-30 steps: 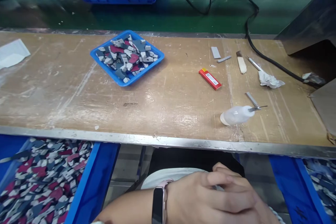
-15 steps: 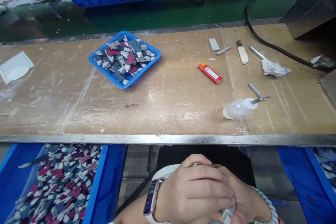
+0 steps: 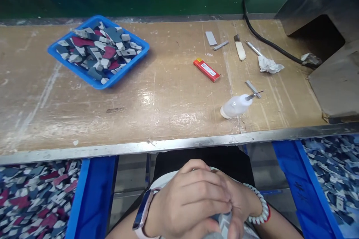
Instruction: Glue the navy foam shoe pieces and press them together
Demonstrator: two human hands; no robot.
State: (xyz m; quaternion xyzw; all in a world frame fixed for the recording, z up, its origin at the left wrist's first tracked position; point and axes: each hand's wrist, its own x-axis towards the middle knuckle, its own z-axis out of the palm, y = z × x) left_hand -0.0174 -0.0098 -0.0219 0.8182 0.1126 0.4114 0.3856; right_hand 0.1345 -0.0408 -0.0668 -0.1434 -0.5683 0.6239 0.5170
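Below the table edge, over my lap, my two hands are closed together. My left hand (image 3: 193, 198), with a watch (image 3: 143, 209) on its wrist, lies over my right hand (image 3: 238, 198), which wears a braided bracelet (image 3: 259, 205). Between the left fingertips and the right thumb shows a small grey and white piece (image 3: 224, 222); the rest of it is covered by the fingers. It resembles the pieces (image 3: 108, 52) heaped in the blue tray (image 3: 127, 69) on the table.
Blue bins of loose pieces stand left (image 3: 74, 201) and right (image 3: 316, 186) below the table. On the table (image 3: 168, 108) are a white squeeze bottle (image 3: 235, 106) lying tilted, a red box (image 3: 206, 70), a brush-like tool (image 3: 239, 47), crumpled tissue (image 3: 269, 64) and a black cable (image 3: 269, 41).
The view has swung to the right, so the table items sit further left and more of the right bin shows. My hands stay clasped together around the piece.
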